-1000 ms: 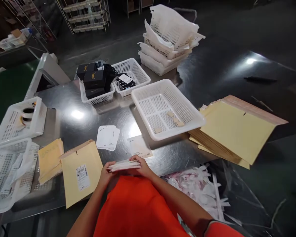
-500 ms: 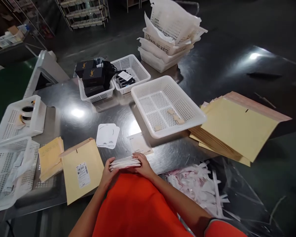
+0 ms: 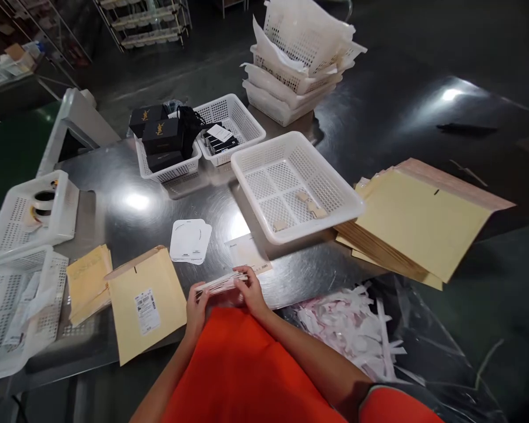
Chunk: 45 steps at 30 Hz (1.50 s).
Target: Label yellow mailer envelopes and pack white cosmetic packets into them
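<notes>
A thin stack of white cards (image 3: 220,283) is held between my left hand (image 3: 197,308) and my right hand (image 3: 249,292), just above the near edge of the steel table (image 3: 127,220). The stack tilts up to the right. Left of my hands lies a yellow padded envelope with a shipping label (image 3: 146,302). Beyond my hands lie white die-cut cards (image 3: 190,241) and a cream sheet (image 3: 247,254).
A large white basket (image 3: 293,185) with a few small tan pieces stands mid-table. Behind it are two small baskets with black boxes (image 3: 158,138), and stacked baskets (image 3: 297,61). A pile of yellow envelopes (image 3: 418,226) lies right. More baskets (image 3: 29,214) stand left. White paper strips (image 3: 350,329) lie below right.
The card stack has tilted up on its right side and my hands have drawn slightly closer together. The view has shifted a little.
</notes>
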### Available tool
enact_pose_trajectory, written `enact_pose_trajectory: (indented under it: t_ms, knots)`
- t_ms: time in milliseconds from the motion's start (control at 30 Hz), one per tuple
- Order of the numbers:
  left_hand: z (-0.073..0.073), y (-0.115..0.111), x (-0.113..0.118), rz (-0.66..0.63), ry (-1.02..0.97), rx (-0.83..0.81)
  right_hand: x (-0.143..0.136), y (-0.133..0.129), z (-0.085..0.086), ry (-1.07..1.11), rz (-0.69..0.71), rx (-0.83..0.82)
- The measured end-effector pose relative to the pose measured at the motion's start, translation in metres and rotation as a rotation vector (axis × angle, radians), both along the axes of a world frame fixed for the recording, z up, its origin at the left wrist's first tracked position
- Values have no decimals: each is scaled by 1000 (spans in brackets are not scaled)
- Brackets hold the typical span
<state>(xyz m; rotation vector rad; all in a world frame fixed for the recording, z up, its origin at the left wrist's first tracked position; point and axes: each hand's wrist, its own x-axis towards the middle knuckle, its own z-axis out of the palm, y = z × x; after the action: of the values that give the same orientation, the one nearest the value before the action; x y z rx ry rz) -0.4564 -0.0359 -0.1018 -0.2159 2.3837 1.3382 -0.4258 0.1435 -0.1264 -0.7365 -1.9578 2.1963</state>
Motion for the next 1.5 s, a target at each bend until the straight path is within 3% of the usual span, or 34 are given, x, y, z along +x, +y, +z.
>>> enact_pose_trajectory:
  t_ms: [167,333,600,833,1000,1200,1267,1367,1500]
  knots:
    - [0,9,2,85,4,176,6,-2,3,49,11,33]
    - [-3,14,1,160,-6,220,3,-13,7,-8,32,173]
    - [2,11,0,236,-33,272,3,-1,3,16,-164,4]
    - [2,18,1,278,-75,446,2,8,-6,9,-206,-22]
    - [5,21,2,328,-103,557,2,6,-5,73,-28,-16]
    - [9,24,5,386,-136,667,14,17,-20,157,399,277]
    - [9,25,4,418,-142,698,16,14,-30,149,407,287]
    - [8,25,-1,430,-169,709,14,5,-43,116,309,265]
    - [10,24,-2,410,-202,700,6,8,-48,109,297,235]
